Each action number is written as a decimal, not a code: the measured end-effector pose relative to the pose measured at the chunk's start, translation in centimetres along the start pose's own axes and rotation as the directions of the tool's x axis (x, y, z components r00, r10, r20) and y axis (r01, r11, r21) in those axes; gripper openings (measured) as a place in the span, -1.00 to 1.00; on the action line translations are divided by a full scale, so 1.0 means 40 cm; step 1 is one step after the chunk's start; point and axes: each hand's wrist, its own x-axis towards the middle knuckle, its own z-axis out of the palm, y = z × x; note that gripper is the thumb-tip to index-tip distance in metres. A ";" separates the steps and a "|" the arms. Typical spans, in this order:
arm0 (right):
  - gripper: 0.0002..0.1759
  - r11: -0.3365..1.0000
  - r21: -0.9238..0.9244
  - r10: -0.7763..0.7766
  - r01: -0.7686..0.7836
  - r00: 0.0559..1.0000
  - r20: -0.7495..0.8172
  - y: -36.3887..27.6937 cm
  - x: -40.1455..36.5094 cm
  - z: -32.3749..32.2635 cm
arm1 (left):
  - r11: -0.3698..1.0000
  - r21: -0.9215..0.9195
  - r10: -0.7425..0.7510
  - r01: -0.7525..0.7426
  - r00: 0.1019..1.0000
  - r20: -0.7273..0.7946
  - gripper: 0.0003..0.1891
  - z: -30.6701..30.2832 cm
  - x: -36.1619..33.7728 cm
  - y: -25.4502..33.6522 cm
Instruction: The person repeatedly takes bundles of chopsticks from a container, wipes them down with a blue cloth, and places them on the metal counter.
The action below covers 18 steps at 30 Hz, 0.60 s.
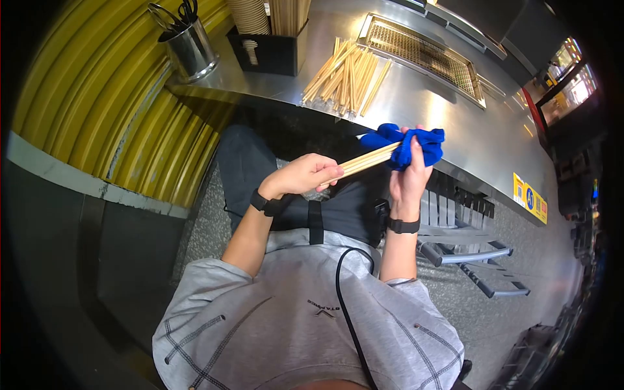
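My left hand (304, 175) grips the near end of a small bundle of wooden chopsticks (365, 160), held roughly level in front of my body. My right hand (411, 175) holds a blue cloth (409, 144) wrapped around the far end of that bundle. Both wrists wear black bands. Just beyond my hands, a loose pile of several more chopsticks (344, 77) lies on the steel counter (442, 123).
A metal cup with utensils (190, 47) and a black box holding paper cups and sticks (270, 45) stand at the counter's back left. A wire-mesh tray (426, 55) sits at the back. Yellow ribbed wall on the left; a metal stool frame (465, 250) on the right.
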 end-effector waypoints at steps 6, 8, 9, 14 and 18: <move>-0.56 0.992 0.125 0.003 0.010 0.994 -0.107 -0.050 0.046 -0.042 | 0.995 -0.079 -0.065 0.064 0.998 -0.009 -0.64 -0.017 -0.016 -0.005; -0.48 0.966 0.255 0.055 -0.037 0.997 -0.062 -0.053 0.021 -0.022 | 0.995 -0.102 -0.014 0.011 0.999 -0.033 -0.63 -0.013 -0.011 -0.015; -0.46 0.943 0.323 0.082 -0.075 0.997 -0.008 -0.048 0.006 -0.021 | 0.993 -0.114 0.012 -0.017 0.999 -0.043 -0.63 -0.008 -0.004 -0.021; -0.38 0.952 0.126 0.254 -0.280 0.948 0.192 0.063 -0.098 0.014 | 0.929 -0.370 -0.040 0.016 0.998 -0.055 -0.59 0.031 0.036 -0.044; -0.39 0.957 -0.050 0.288 -0.285 0.914 0.286 0.115 -0.130 0.042 | 0.946 -0.322 -0.058 0.034 0.996 -0.066 -0.53 0.044 0.025 -0.032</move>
